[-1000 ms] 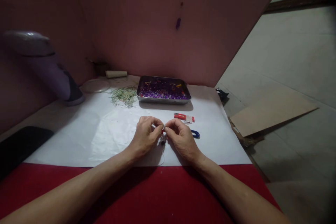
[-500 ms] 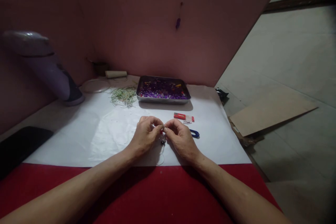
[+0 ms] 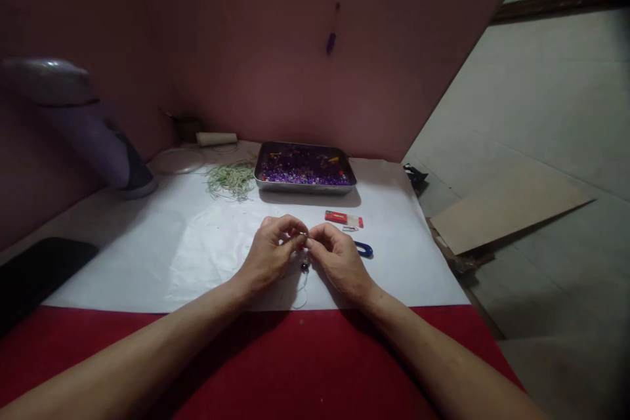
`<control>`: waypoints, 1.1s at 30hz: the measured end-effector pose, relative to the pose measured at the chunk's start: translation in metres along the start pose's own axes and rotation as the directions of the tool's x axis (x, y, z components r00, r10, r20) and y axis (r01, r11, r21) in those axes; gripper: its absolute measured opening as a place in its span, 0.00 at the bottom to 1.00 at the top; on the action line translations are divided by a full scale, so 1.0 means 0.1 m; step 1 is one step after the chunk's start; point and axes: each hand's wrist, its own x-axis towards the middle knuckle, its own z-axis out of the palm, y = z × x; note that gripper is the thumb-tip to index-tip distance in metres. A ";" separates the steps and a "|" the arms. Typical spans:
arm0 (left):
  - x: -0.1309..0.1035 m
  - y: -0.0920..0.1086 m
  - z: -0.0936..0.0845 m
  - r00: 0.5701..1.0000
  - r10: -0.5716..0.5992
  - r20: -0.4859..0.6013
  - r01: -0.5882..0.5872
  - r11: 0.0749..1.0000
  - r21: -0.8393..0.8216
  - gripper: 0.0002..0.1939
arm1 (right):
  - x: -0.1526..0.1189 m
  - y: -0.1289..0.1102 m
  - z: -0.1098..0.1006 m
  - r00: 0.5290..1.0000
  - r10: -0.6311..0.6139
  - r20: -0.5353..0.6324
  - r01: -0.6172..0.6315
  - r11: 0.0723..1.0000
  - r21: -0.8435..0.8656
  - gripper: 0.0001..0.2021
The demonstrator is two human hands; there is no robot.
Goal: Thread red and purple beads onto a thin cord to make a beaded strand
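My left hand (image 3: pixel 275 248) and my right hand (image 3: pixel 340 259) meet over the white paper, each closed in a pinch, fingertips almost touching. Between them is a beaded string (image 3: pixel 304 266) with red, clear and dark beads; its thin pale thread hangs down toward the paper's near edge. The fingers hide much of the string where they grip it. Just right of my right hand lies a blue-handled tool (image 3: pixel 364 249), partly covered by that hand. Beyond it lies a red-and-clear lighter (image 3: pixel 343 218) with a small metal piece (image 3: pixel 350 229).
A metal tray (image 3: pixel 306 189) of mostly purple beads stands at the back. Left of it lie a heap of greenish threads (image 3: pixel 230 180) and a pale roll (image 3: pixel 216 138). A purple lamp-like object (image 3: pixel 98 125) leans at left, above a dark flat object (image 3: pixel 46 275). A bead strand (image 3: pixel 331 42) hangs behind.
The left fingers have shifted slightly, and red beads now show between them. Both hands remain pinched together at nearly the same spot.
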 end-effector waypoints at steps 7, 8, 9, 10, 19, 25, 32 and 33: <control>0.02 -0.03 0.01 0.997 -0.070 -0.023 0.069 0.998 -0.012 0.03 | 0.01 -0.01 0.01 1.000 0.019 -0.016 -0.019 1.000 0.011 0.04; 0.03 -0.04 0.02 0.997 -0.076 -0.021 0.075 0.997 -0.028 0.03 | 0.01 -0.01 0.01 1.000 0.017 -0.019 -0.017 1.000 0.008 0.04; 0.04 -0.05 0.02 0.997 -0.080 -0.014 0.079 0.996 -0.047 0.03 | 0.01 -0.01 0.01 1.000 0.013 -0.022 -0.013 1.000 0.006 0.04; 0.05 -0.06 0.03 0.997 -0.083 -0.004 0.083 0.994 -0.066 0.03 | 0.01 -0.01 0.01 1.000 0.009 -0.025 -0.009 1.000 0.004 0.04; 0.07 -0.09 0.03 0.996 -0.089 0.030 0.092 0.988 -0.128 0.05 | 0.02 0.01 -0.01 0.999 0.008 -0.044 -0.008 1.000 -0.006 0.05; 0.08 -0.06 0.05 0.996 -0.079 -0.030 0.078 0.996 -0.052 0.04 | 0.03 0.02 -0.02 0.999 0.001 -0.052 -0.002 0.999 -0.037 0.07; 0.07 -0.05 0.04 0.993 -0.109 0.052 0.116 0.983 -0.146 0.05 | 0.05 0.03 0.00 0.998 -0.002 -0.058 0.001 1.000 -0.008 0.07; 0.06 -0.04 0.04 0.990 -0.116 0.078 0.129 0.974 -0.188 0.06 | 0.05 0.03 0.00 0.998 -0.004 -0.061 0.004 1.000 -0.005 0.07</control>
